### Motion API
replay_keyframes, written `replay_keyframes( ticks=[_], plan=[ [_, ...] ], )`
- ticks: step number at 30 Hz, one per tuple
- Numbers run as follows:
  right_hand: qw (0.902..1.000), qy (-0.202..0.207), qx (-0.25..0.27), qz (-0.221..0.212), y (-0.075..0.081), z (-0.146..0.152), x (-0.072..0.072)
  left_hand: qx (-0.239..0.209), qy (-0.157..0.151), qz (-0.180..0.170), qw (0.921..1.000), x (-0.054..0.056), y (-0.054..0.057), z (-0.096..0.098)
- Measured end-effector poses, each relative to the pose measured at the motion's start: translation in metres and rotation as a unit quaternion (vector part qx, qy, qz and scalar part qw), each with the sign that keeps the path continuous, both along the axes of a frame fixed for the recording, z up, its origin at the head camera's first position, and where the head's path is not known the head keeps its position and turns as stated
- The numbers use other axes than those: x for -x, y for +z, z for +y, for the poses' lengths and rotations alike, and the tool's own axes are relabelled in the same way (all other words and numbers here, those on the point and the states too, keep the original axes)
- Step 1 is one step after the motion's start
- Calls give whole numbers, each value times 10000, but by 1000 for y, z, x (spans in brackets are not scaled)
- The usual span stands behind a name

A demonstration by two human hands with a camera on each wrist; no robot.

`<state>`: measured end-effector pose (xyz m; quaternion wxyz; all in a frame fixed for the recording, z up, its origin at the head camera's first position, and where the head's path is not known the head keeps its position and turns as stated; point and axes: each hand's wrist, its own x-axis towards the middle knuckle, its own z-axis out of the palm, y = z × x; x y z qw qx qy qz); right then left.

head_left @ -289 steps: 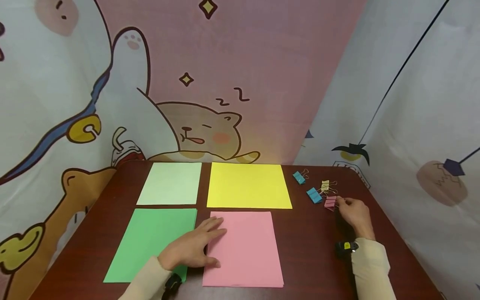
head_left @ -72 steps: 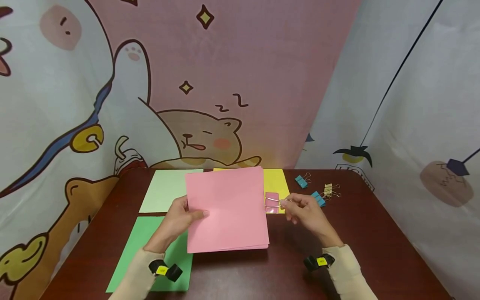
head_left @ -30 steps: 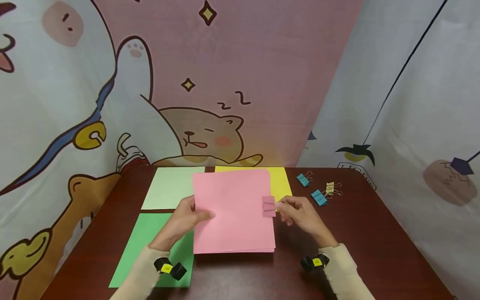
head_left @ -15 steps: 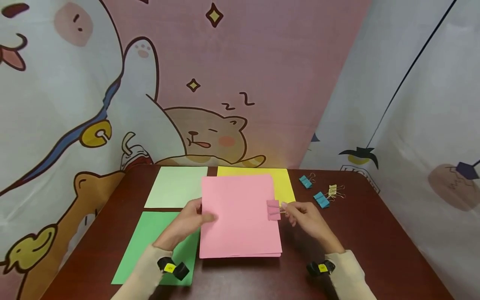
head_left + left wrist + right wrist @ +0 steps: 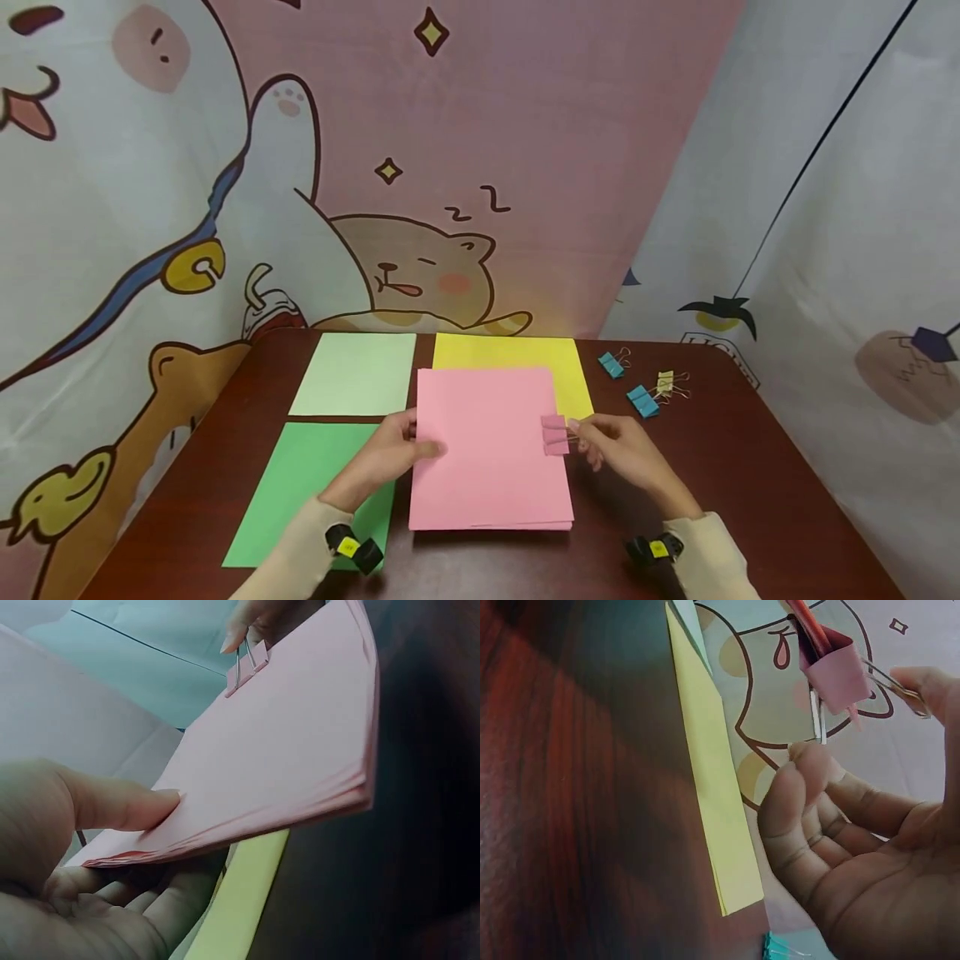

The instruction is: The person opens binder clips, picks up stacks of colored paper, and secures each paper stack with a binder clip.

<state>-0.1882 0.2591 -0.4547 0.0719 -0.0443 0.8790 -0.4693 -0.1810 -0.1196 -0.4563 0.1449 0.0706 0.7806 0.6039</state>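
My left hand [image 5: 386,458] grips a stack of pink paper [image 5: 487,458] by its left edge, thumb on top and fingers beneath. The stack is tilted above the table, and its sheets fan slightly apart at the near edge in the left wrist view. A pink binder clip [image 5: 555,435] sits on the stack's right edge. My right hand [image 5: 630,454] holds the clip by its wire handles. In the right wrist view the handles of the clip [image 5: 840,679] stand spread, with the thumb on one and curled fingertips close by the other.
Green paper [image 5: 300,492] lies left, partly under my left forearm. Behind it is pale green paper [image 5: 352,375]; yellow paper [image 5: 502,350] lies partly hidden behind the stack. Two blue binder clips [image 5: 642,401] and a yellow binder clip [image 5: 664,383] lie at the back right.
The pink clip, first among the others on the table, was brought to the lifted stack and set on its right edge. Lately both hands and the stack have moved slightly down and right.
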Motion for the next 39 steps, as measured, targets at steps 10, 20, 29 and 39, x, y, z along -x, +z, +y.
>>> replay_keyframes(
  ticks=[10,20,29,39],
  plan=[
    [9993,202,-128,-292,-4,7,-8,1,-74,-74,9999,-6,-9,7],
    [9970,230,-502,-543,-9,12,-16,230,-75,-72,9997,-12,-20,13],
    [9950,107,-501,-851,-12,12,-22,750,-95,81,9971,-17,-22,18],
    [9899,-197,-946,-1041,-13,11,-28,1162,-102,-93,9931,-22,-24,23]
  ],
)
